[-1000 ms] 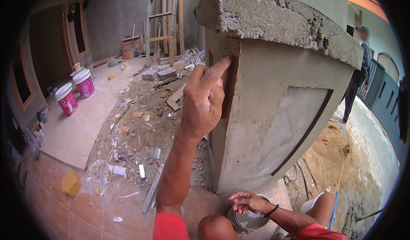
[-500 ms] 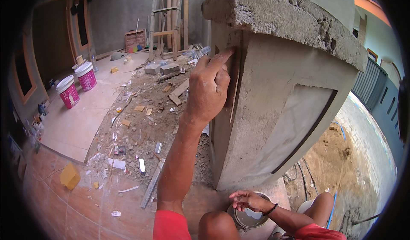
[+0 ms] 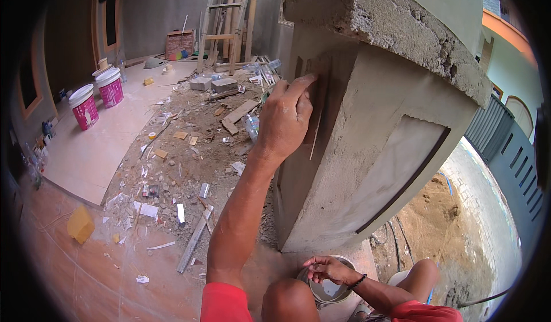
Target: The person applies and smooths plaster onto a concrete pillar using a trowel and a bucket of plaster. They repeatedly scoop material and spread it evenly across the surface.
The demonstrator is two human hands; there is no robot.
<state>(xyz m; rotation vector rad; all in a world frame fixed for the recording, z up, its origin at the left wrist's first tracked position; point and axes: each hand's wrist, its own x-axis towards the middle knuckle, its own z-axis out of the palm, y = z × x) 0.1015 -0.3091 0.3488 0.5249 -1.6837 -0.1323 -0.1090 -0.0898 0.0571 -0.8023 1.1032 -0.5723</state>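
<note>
My left hand (image 3: pixel 284 115) is raised, closed on a flat, thin-edged trowel-like tool (image 3: pixel 328 101) seen almost edge-on. The tool lies against the left face of a grey plastered pillar (image 3: pixel 367 133); the hand hides its grip. One finger stretches along it toward the pillar. Low down, my right hand (image 3: pixel 330 269), with a dark beaded bracelet, hovers over the near-left rim of a round bucket (image 3: pixel 351 263) holding grey wet stuff. Its fingers are loosely bent and apart, with nothing visible in them. Whether they touch the rim, I cannot tell.
A rough concrete cap (image 3: pixel 413 29) overhangs the pillar. Rubble, offcuts and a metal strip (image 3: pixel 194 242) litter the ground at left. Pink-and-white pails (image 3: pixel 85 108), a ladder (image 3: pixel 224 24) and a yellow sponge-like block (image 3: pixel 80 224) stand farther off. Cables (image 3: pixel 396 244) lie at right.
The view has shifted and tilted slightly. My left hand with the tool sits a little lower along the pillar's left face. My right hand's fingers are more bent, nearer the bucket's left rim.
</note>
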